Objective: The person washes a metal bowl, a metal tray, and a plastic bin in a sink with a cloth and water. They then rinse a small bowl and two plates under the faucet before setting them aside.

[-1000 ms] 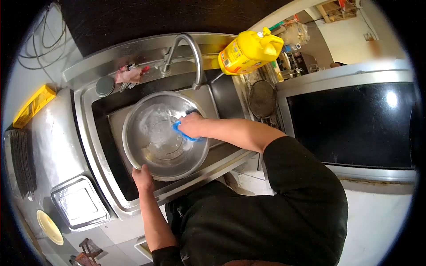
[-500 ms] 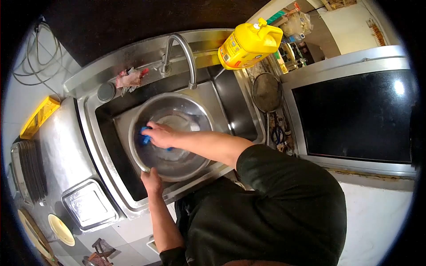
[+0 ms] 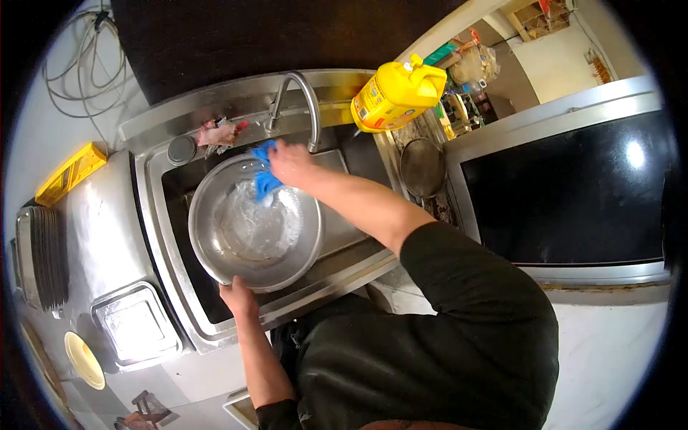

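Note:
A large round metal basin (image 3: 208,240) with some water in it sits tilted in the steel sink (image 3: 344,240). My left hand (image 3: 239,297) grips the basin's rim at its near edge. At the far right part of the rim, my right hand (image 3: 290,163) holds a blue cloth (image 3: 266,185), which hangs down against the basin's inner wall. The curved faucet (image 3: 312,107) rises just behind my right hand.
A yellow jug (image 3: 393,97) stands behind the sink's right end, near a round strainer (image 3: 422,168). A pink rag (image 3: 218,134) and a round lid (image 3: 181,150) lie on the back ledge. Left are a metal tray (image 3: 136,324) and stacked trays (image 3: 46,258).
My right hand has moved with the blue cloth from the basin's left inner side to its far rim. The basin has shifted left and tilted. The camera view has shifted slightly.

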### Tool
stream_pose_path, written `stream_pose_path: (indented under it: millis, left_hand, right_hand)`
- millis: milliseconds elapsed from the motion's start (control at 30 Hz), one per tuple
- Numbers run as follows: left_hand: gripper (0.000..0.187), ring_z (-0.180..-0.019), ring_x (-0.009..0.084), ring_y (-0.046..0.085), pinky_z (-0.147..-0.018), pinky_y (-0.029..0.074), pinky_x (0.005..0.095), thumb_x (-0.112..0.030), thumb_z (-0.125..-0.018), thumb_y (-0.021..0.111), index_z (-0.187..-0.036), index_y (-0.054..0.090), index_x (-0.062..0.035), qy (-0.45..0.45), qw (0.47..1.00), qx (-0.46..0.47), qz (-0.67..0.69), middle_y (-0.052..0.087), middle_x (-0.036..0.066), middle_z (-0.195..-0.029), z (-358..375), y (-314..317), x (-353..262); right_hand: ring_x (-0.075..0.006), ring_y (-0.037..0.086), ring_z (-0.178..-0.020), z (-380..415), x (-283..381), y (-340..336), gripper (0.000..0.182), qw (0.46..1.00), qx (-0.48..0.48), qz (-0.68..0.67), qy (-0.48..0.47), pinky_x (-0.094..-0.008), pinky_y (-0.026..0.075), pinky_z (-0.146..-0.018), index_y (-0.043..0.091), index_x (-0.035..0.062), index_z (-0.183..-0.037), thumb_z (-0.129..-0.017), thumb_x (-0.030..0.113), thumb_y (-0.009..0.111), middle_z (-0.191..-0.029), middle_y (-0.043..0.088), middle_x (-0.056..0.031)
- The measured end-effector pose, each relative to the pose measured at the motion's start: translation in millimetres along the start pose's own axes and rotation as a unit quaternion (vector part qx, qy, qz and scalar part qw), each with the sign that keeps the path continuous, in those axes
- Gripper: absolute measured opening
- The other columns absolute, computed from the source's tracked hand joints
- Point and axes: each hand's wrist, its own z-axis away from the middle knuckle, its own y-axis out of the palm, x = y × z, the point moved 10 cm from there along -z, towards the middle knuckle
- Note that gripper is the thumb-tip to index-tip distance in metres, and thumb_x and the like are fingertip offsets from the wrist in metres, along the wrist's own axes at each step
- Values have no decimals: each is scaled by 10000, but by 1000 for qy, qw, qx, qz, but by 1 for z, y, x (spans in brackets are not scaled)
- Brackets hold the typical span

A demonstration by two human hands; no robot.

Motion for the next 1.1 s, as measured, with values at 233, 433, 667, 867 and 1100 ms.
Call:
stream_pose_path:
  millis: [233,433,667,867,1100]
  left_hand:
    - [361,-873,194,590,-807,458,293,-3,-778,493,-1131,532,63,7,999,29,19,621,109,-1033,10,24,-22]
    - [317,-875,184,583,-807,449,282,4,-781,514,-1088,548,74,31,997,58,-50,627,106,-990,17,28,-15]
    - [323,-867,180,578,-781,457,291,-1,-782,519,-1096,539,69,37,993,64,-90,617,104,-984,18,30,-23]
    - [390,-889,172,586,-803,465,290,38,-765,489,-1151,535,61,48,997,54,-21,614,86,-1045,-4,27,-32]
    - [312,-830,181,603,-777,467,299,-30,-787,536,-1082,573,65,122,970,93,-189,651,102,-937,-25,16,-57]
  right_hand:
    - [-279,641,-701,111,31,21,226,980,140,57,-128,-420,522,-609,610,12,-945,-797,169,542,-908,588,-149]
    - [-295,598,-849,68,22,33,266,999,32,-4,-30,-381,540,-644,542,7,-1027,-786,121,549,-1020,512,-166]
    - [-361,578,-934,36,118,47,264,965,35,-261,13,-449,497,-793,517,11,-1093,-848,103,479,-1074,490,-201]
    - [-386,467,-1192,103,182,68,469,910,166,-377,-51,-419,380,-1026,497,103,-1273,-809,111,563,-1347,408,-195]
    - [-379,389,-1256,156,5,-49,608,969,-85,-174,152,-443,367,-1014,478,85,-1302,-746,208,689,-1361,398,-198]
